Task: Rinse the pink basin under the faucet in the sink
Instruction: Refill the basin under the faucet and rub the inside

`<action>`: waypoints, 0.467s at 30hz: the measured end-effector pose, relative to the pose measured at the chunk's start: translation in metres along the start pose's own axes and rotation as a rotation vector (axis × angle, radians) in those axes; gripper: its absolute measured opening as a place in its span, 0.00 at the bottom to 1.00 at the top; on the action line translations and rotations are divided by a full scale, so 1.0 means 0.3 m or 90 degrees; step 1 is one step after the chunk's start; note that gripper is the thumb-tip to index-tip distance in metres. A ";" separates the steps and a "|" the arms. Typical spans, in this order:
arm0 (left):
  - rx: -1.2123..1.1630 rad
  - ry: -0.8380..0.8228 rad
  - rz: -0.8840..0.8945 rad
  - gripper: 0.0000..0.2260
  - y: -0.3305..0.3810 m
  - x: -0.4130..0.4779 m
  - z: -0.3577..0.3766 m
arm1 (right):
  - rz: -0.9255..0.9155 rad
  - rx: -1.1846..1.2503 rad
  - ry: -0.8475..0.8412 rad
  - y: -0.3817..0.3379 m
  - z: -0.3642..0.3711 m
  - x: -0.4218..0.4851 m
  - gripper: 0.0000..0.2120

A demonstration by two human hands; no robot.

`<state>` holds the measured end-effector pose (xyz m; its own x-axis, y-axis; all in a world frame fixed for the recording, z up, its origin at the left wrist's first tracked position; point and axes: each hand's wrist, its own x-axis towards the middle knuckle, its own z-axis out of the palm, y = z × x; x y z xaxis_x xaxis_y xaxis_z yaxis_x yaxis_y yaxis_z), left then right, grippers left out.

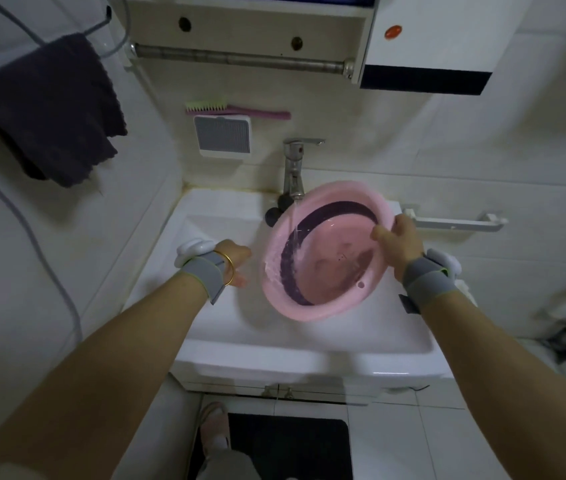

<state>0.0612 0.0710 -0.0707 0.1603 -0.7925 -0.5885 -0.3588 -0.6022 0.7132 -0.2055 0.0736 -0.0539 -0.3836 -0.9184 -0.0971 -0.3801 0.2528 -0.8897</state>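
The pink basin (330,271), with a dark purple band around its inner wall, is tilted over the white sink (226,327). Water runs from the chrome faucet (294,168) onto the basin's left inner wall and splashes there. My right hand (399,244) grips the basin's right rim, thumb inside. My left hand (236,263) is at the basin's left edge with its fingers hidden behind the rim; whether it holds the rim is unclear. Both wrists wear grey straps.
A dark towel (49,105) hangs at the left wall. A pink brush (236,110) lies on a white vent box (222,135) behind the sink. A white rail (454,221) is at the right. A dark floor mat (288,448) and my slippered foot (214,424) are below.
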 end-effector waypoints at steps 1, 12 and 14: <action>-0.012 0.003 -0.007 0.20 0.003 -0.001 -0.005 | -0.018 -0.016 0.002 -0.006 -0.016 -0.003 0.09; -0.071 -0.022 -0.046 0.19 -0.012 0.043 0.026 | -0.190 -0.374 0.013 -0.089 -0.106 -0.076 0.11; -0.050 -0.027 -0.047 0.18 -0.014 0.037 0.030 | -0.213 -0.424 0.011 -0.103 -0.086 -0.099 0.12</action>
<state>0.0562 0.0655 -0.0836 0.1443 -0.7423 -0.6543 -0.2745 -0.6653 0.6943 -0.2040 0.1009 -0.0119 -0.1687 -0.9752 0.1435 -0.9063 0.0962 -0.4116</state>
